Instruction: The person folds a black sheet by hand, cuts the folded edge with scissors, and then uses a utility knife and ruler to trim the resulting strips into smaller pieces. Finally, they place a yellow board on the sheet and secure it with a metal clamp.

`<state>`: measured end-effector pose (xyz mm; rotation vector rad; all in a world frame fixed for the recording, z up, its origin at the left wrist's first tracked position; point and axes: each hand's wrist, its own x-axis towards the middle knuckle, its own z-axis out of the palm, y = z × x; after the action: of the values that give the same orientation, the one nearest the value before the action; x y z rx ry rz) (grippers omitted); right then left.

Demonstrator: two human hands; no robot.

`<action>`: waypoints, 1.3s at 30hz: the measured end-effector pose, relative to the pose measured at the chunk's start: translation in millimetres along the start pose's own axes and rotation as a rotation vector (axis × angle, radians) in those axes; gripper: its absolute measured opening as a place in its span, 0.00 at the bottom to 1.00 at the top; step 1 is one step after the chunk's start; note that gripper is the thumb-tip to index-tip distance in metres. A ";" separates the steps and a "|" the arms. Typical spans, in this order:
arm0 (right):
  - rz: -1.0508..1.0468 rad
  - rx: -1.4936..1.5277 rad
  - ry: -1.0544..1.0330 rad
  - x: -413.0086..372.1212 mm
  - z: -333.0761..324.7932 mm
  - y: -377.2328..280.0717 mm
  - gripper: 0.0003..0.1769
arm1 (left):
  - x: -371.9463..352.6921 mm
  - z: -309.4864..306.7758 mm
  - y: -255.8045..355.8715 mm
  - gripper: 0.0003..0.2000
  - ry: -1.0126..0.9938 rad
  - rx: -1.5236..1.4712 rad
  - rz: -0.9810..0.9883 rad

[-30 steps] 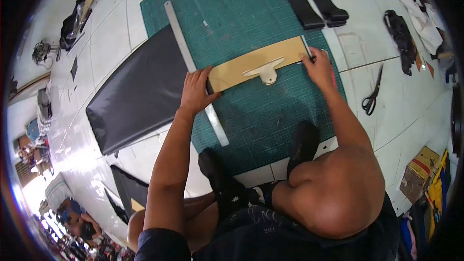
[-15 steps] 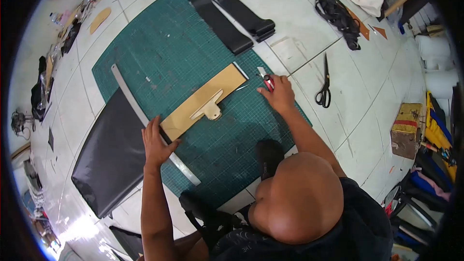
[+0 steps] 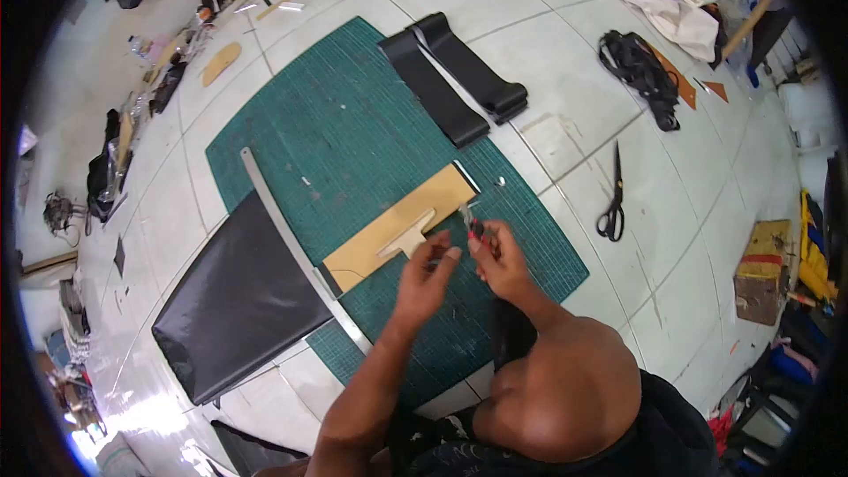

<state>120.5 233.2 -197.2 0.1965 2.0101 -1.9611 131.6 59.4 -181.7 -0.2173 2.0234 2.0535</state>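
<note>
My right hand [image 3: 501,263] is closed around a red and black utility knife [image 3: 477,230], its metal end pointing up towards the tan board. My left hand [image 3: 426,281] is just to its left, fingers curled in near the thumb; whether anything is between them is hidden. Its fingers overlap the near end of a cream bulldog clip [image 3: 405,241], which sits on the long edge of a tan board [image 3: 367,252]. Dark material shows at both ends of this board. A steel ruler [image 3: 281,210] lies across its left end, along the edge of a black sheet [image 3: 243,309].
A green cutting mat [image 3: 309,97] lies on the tiled floor beneath the work. Black strips [image 3: 433,93] rest over its far edge. To the right are black scissors [image 3: 613,203], a tangled black bundle [image 3: 638,75] and a worn box [image 3: 761,269].
My left hand has left the ruler and moved right to the clip. The right hand, with the utility knife, has come inward beside it. The camera view has shifted.
</note>
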 end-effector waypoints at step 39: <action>-0.061 -0.372 -0.150 -43.9 6.9 14.5 0.27 | 3.9 -273.5 -41.0 0.08 0.617 0.109 -0.253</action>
<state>167.2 232.6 -196.7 -0.0979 2.2515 -1.5429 120.7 -212.8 -228.9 -1.1417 2.2679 1.8536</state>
